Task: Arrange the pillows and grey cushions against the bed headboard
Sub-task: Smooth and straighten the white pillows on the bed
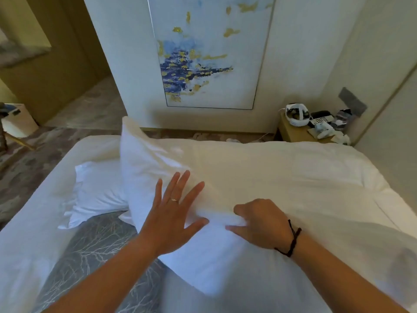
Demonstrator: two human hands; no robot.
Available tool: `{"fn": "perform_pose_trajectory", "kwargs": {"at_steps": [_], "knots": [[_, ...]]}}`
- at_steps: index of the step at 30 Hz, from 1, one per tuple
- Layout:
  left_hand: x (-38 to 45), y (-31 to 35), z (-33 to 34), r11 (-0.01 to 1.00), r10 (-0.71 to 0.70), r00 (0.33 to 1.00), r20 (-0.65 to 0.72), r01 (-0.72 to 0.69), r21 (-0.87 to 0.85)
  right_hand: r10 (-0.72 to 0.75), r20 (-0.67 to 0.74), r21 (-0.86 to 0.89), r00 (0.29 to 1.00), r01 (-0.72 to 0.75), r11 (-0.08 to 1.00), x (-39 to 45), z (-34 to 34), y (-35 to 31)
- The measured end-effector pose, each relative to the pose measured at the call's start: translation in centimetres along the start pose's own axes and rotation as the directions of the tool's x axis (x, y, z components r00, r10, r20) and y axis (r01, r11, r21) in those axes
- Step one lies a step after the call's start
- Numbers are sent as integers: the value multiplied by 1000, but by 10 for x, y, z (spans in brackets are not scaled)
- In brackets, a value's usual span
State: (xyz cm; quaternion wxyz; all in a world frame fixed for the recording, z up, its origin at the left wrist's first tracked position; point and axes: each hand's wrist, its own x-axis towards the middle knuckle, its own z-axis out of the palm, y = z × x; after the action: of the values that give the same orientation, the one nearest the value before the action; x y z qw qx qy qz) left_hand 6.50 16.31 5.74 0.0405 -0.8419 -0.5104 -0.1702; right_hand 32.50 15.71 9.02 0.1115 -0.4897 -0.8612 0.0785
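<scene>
White bedding (316, 188) is covering the bed, with a painting (209, 53) hanging on the wall beyond it. Left hand (171, 213) is lying flat with fingers spread straight, pressing on the big pillow (158, 159). Right hand (259, 222), just right of it, is curling its fingers and pinching a fold of that pillow's cover. Left of the big pillow, a smaller pillow (97, 193) is lying flat, touching it. Below the big pillow's near corner, a grey cushion (97, 249) is lying on the sheet, under the left forearm. Far right of the pillow, a nightstand (291, 132) is holding clutter.
</scene>
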Motion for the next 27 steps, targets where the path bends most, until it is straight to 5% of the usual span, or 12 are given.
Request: {"fn": "perform_pose_trajectory", "kwargs": {"at_steps": [4,9,17,27], "knots": [[35,55,13,973,218,929,299,-229,1,22,-73,-122,997,-31,992,-105,-2,54],[41,121,70,963,201,729,655,-270,5,390,79,-25,918,-389,921,-212,42,119],[23,151,114,968,53,819,571,-182,171,394,-101,-25,914,-398,917,-246,96,146],[15,151,128,976,-130,871,474,29,215,473,-116,-75,874,-482,873,-210,101,154]]}}
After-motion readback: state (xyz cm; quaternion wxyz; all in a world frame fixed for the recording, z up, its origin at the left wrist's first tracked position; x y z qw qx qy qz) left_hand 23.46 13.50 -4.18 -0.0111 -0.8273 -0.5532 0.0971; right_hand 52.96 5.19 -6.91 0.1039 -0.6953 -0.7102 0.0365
